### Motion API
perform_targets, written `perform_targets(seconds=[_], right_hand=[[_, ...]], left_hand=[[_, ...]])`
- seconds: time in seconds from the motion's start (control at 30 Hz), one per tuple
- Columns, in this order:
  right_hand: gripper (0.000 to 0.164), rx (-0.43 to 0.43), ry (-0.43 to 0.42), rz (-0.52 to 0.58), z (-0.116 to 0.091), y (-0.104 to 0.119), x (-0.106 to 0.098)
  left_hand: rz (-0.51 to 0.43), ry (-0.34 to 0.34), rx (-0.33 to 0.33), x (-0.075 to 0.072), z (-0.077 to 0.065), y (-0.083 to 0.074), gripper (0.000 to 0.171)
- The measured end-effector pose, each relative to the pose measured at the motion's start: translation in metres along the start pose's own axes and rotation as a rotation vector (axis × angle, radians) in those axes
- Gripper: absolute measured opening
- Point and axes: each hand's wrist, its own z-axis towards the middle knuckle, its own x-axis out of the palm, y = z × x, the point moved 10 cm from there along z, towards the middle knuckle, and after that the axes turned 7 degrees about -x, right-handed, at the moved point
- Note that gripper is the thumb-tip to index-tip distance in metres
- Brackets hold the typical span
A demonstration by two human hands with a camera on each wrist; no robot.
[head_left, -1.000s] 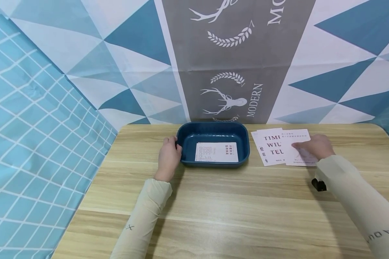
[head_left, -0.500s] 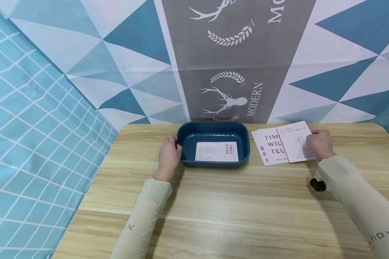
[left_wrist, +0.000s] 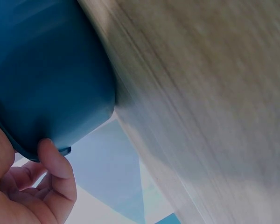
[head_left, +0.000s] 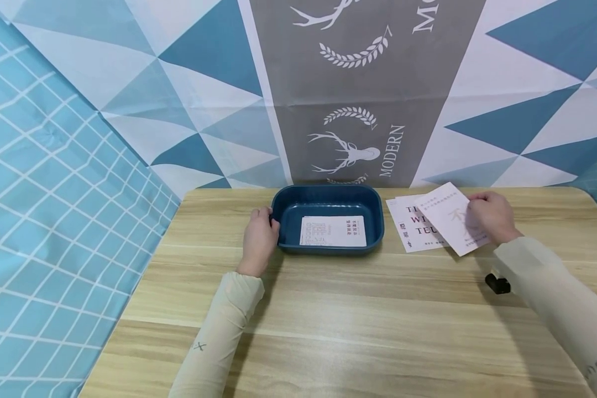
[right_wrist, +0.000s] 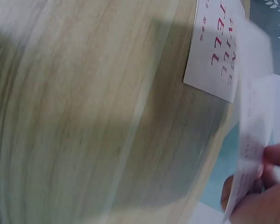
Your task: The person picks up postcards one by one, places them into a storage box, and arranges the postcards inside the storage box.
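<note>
My left hand (head_left: 258,242) grips the left end of a dark blue rectangular basin (head_left: 330,250); in the left wrist view, a thumb and curled fingers (left_wrist: 56,172) pinch its rim. White printed cards (head_left: 332,231) lie inside the basin, toward its near side. My right hand (head_left: 496,216) pinches a white card (head_left: 440,210) by its right edge and holds it tilted. Partly behind that card, white cards with red lettering (head_left: 409,235) lie on the table. The right wrist view shows the held card (right_wrist: 256,79) nearly edge-on, raised above the tabletop.
The wood-grain table (head_left: 328,326) runs back to a patterned cloth backdrop (head_left: 328,88) right behind the basin. A blue checked cloth (head_left: 55,221) hangs along the left side. A small black object (head_left: 497,283) is at the right sleeve's cuff.
My right hand has lifted the top card off the table and turned it, its face now slanting. The left hand and the basin have stayed in place.
</note>
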Motion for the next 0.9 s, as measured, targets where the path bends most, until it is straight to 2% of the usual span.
perform_targets(seconds=[0.17,0.4,0.9], right_hand=[[0.045,-0.085,0.037,0.015,-0.001,0.015,0.004],[0.043,-0.161,0.087,0.021,-0.001,0.034,0.008],[0.037,-0.371,0.227,-0.049,-0.005,0.088,0.022]], left_hand=[[0.001,0.003,-0.006,0.0,0.001,0.0,0.03],[0.003,0.002,-0.009,0.0,0.0,-0.001,0.03],[0.002,-0.009,-0.002,0.0,0.001,0.0,0.029]])
